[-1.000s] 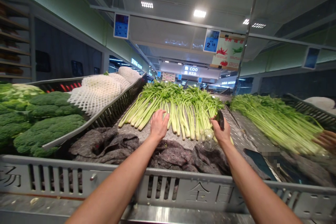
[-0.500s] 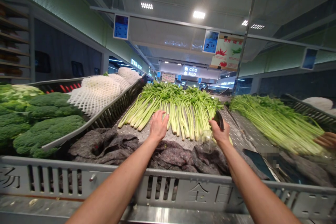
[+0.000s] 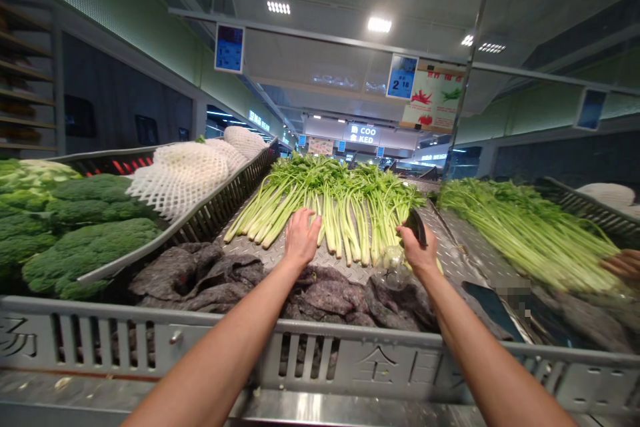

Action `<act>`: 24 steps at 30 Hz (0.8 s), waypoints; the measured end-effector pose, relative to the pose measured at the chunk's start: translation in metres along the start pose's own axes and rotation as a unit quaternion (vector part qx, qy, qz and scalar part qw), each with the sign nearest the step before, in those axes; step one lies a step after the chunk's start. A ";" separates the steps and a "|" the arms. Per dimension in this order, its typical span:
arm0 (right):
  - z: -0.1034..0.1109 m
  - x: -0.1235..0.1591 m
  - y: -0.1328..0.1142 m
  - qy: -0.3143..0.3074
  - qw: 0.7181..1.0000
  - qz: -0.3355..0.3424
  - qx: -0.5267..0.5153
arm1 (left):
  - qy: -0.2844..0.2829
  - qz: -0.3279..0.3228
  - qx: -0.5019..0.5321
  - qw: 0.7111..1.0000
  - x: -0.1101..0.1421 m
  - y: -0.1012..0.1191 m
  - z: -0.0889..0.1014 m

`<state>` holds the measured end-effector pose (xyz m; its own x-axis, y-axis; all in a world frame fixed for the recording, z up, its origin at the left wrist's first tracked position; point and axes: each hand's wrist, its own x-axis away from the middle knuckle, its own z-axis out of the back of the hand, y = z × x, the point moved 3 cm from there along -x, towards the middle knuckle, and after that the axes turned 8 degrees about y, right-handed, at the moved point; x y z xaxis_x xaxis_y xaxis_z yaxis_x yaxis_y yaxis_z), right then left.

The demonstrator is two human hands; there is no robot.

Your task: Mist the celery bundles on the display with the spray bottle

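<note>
Two bare hands reach over a slotted steel rail [image 3: 150, 340] toward a long row of celery [image 3: 345, 213], which lies across the lower middle of the frame with its leaves pointing away and its pale stalks toward the person. The left hand [image 3: 301, 238] is open and palm down, with its fingers spread and lying over the lower stalks. The right hand [image 3: 419, 247] is curled narrowly around a dark, flat object [image 3: 416, 227], which is too small and partly hidden to identify. Just below and left of that hand, a crumpled clear plastic bag [image 3: 395, 268] sits against the stalk ends. The celery rests on a diamond-plate steel tray [image 3: 345, 268], and grey felt cloth [image 3: 320, 297] is bunched along the tray's near edge, behind the rail. To the left of the frame, heads of broccoli [image 3: 90, 233] fill a neighbouring bin, with white foam-net sleeves [image 3: 177, 173] piled beyond them. To the right, a second bunch of celery [image 3: 525, 233] lies on another steel tray, and another person's hand [image 3: 623, 265] enters at the right edge beside its stalks. A blue price tag [image 3: 401, 77] hangs at upper centre-right, and a lit sign [image 3: 363, 134] reading "COOKED" glows in the distance.
</note>
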<state>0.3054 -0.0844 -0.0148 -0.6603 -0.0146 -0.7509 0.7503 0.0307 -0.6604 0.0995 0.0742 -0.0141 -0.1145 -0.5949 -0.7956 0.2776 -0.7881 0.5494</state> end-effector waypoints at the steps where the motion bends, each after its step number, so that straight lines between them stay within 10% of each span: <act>1: 0.000 0.000 0.000 0.002 1.000 -0.001 0.002 | 0.001 0.000 0.000 1.000 0.000 0.000 0.000; 24: -0.001 0.005 -0.008 -0.050 0.999 -0.009 0.010 | -0.005 -0.001 -0.006 1.000 0.001 0.000 0.000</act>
<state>0.2960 -0.0838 -0.0126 -0.6677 -0.1144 -0.7355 0.7397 0.0088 -0.6729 0.0997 0.0739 -0.0146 -0.1248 -0.5951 -0.7939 0.2888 -0.7873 0.5448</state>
